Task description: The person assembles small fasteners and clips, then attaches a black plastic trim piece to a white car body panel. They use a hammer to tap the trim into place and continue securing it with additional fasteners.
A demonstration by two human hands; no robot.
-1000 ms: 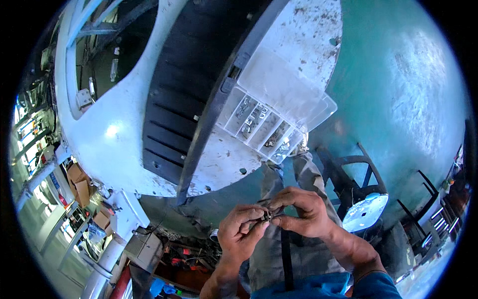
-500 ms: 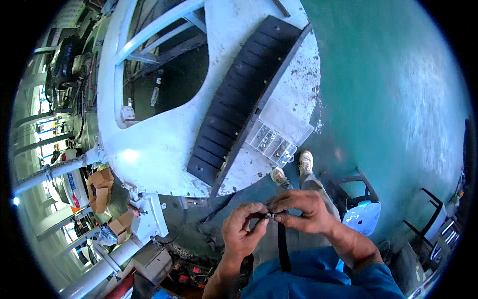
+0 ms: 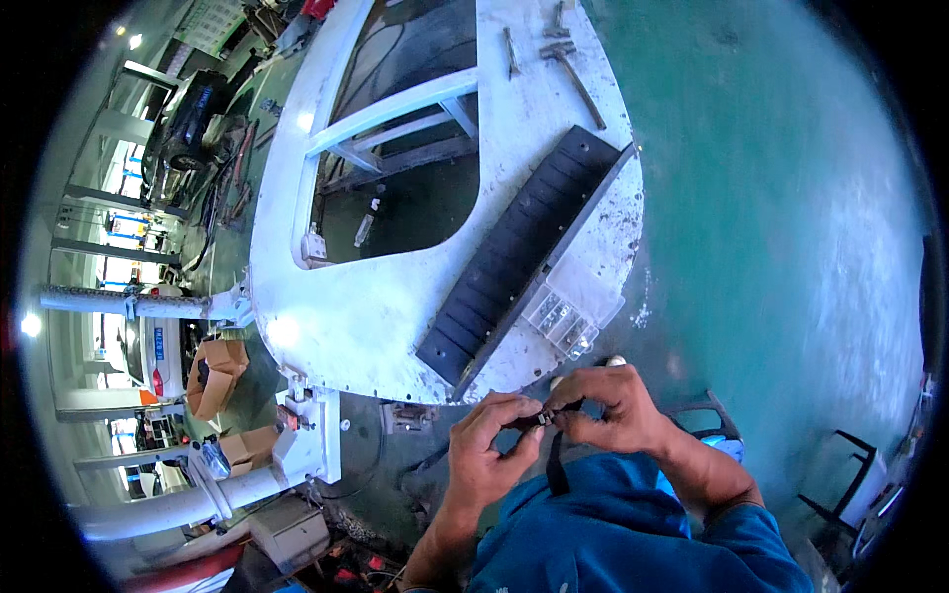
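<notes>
My left hand [image 3: 491,447] and my right hand [image 3: 618,415] meet in front of my blue clothing, both closed in a pinch. Between their fingertips is a small dark piece with a silvery part [image 3: 543,419]; its exact kind is too small to make out. Beyond my hands, a long black ribbed plastic panel [image 3: 514,259] lies on a white metal table [image 3: 366,306]. Against the panel's near right side sits an open clear compartment box [image 3: 565,321] with small fasteners inside.
A hammer [image 3: 576,87] and other tools lie at the table's far end. The table has a large opening. Thick white pipes [image 3: 247,494] and cardboard boxes [image 3: 215,378] are at the left. A black-framed part [image 3: 707,415] stands on the green floor at the right.
The view has shifted, so the table's far end with the hammer now shows. Both hands stay together, pinching the small piece, which has turned slightly.
</notes>
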